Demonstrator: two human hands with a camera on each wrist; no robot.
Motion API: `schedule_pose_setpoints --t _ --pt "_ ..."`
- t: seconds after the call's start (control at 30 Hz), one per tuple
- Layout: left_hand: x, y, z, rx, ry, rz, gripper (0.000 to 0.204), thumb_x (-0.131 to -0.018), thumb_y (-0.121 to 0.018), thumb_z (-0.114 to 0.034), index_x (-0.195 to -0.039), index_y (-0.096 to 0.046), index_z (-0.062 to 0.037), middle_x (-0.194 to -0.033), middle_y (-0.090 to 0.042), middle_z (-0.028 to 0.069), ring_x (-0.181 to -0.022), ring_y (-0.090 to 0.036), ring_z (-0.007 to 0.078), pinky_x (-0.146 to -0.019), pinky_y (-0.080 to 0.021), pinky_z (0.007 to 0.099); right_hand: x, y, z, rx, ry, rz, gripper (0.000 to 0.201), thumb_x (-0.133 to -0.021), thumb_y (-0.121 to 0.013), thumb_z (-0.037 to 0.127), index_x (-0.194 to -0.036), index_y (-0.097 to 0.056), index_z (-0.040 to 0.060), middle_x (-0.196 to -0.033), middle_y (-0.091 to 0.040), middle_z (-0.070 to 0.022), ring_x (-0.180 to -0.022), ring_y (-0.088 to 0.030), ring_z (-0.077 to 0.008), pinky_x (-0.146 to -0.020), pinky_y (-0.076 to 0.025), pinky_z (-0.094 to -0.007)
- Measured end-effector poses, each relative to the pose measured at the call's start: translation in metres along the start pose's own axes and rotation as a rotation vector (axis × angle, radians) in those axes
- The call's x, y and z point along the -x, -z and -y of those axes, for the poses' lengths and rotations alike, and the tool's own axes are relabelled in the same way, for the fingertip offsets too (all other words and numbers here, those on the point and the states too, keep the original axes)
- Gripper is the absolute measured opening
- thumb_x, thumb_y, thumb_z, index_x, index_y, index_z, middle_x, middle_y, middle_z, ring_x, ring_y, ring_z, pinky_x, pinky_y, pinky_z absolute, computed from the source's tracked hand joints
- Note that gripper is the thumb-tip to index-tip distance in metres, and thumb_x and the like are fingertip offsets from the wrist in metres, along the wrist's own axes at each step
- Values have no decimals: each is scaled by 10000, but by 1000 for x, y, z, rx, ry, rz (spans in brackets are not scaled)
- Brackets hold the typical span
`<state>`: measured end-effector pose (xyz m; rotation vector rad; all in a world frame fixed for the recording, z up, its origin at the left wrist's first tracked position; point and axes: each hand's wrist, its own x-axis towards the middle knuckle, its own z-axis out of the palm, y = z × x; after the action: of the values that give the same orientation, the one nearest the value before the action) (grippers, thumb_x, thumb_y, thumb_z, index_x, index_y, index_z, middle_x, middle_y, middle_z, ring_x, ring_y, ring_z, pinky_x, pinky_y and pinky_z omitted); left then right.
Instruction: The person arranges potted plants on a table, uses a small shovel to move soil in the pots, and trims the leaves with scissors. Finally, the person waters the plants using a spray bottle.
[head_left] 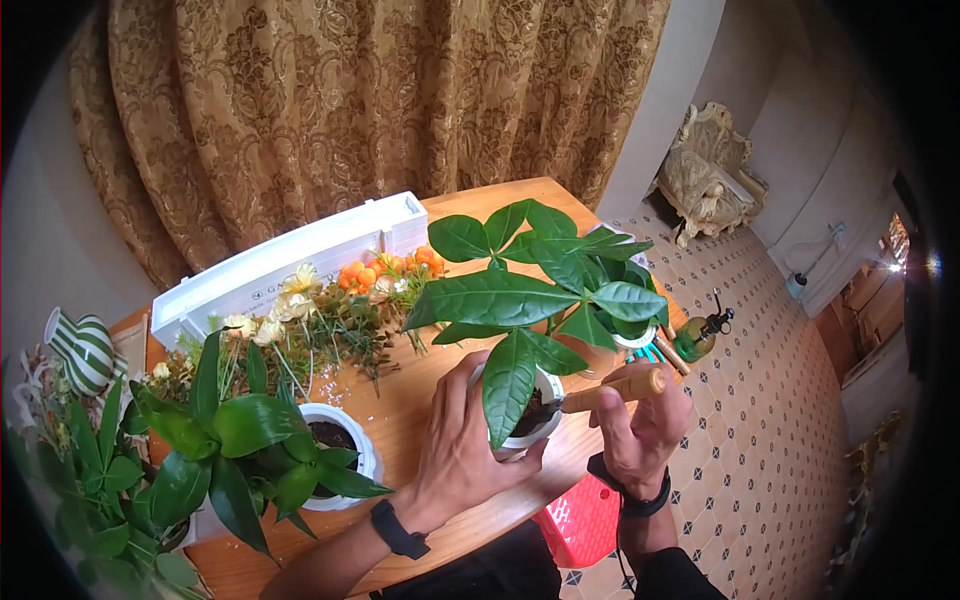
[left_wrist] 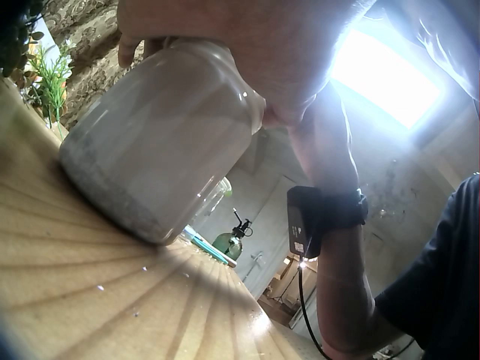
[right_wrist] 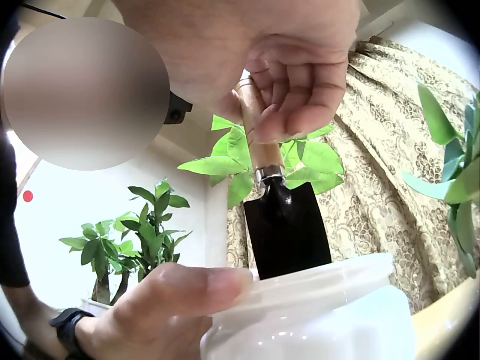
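Note:
A white pot (head_left: 545,430) with dark soil and a broad-leaved green plant (head_left: 520,300) stands near the table's front edge. My left hand (head_left: 465,450) grips its side, thumb near the rim in the right wrist view. My right hand (head_left: 640,430) holds the wooden handle (head_left: 615,390) of a small trowel. The trowel's black blade (right_wrist: 289,232) points down into the pot's mouth; its tip is hidden behind the rim (right_wrist: 322,277). In the left wrist view the pot (left_wrist: 165,135) rests on the wood, slightly cloudy, under my left hand (left_wrist: 262,52).
Left of the pot stands another potted plant (head_left: 340,450). Artificial flowers (head_left: 290,310) lie before a long white planter box (head_left: 290,260). A striped vase (head_left: 85,350) is at the far left, a green spray bottle (head_left: 697,338) at the right, and a red stool (head_left: 580,520) below the table edge.

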<state>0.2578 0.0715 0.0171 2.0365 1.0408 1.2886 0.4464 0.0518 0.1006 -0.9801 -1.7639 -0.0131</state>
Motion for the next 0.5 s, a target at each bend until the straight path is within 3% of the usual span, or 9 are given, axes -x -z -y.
schedule_pose_setpoints --t 0.07,0.13,0.5 --pt "0 0 1 -3 2 4 943 -662 -875 -294 -1416 -396 8 -1357 -396 216 -1237 -448 411 -1021 -434 504 1 -2 0 -10 -1 -1 208 -945 -667 127 -943 -563 -53 -737 -643 -128 -493 -583 -138 -462 -443 -259" --pt "-1 0 1 8 16 31 942 -661 -875 -295 -1414 -397 7 -1356 -399 217 -1239 -449 413 -1020 -434 503 4 -3 1 -3 -99 -24 170 -812 -780 73 -876 -640 -1 -755 -680 -97 -616 -665 -225 -566 -494 -319" --pt "-1 2 -4 39 65 49 935 -651 -874 -269 -1415 -406 -3 -1359 -401 210 -1248 -441 410 -1033 -421 502 3 1 0 18 -111 -60 181 -821 -784 98 -878 -644 -1 -739 -672 -98 -592 -650 -228 -552 -486 -320"
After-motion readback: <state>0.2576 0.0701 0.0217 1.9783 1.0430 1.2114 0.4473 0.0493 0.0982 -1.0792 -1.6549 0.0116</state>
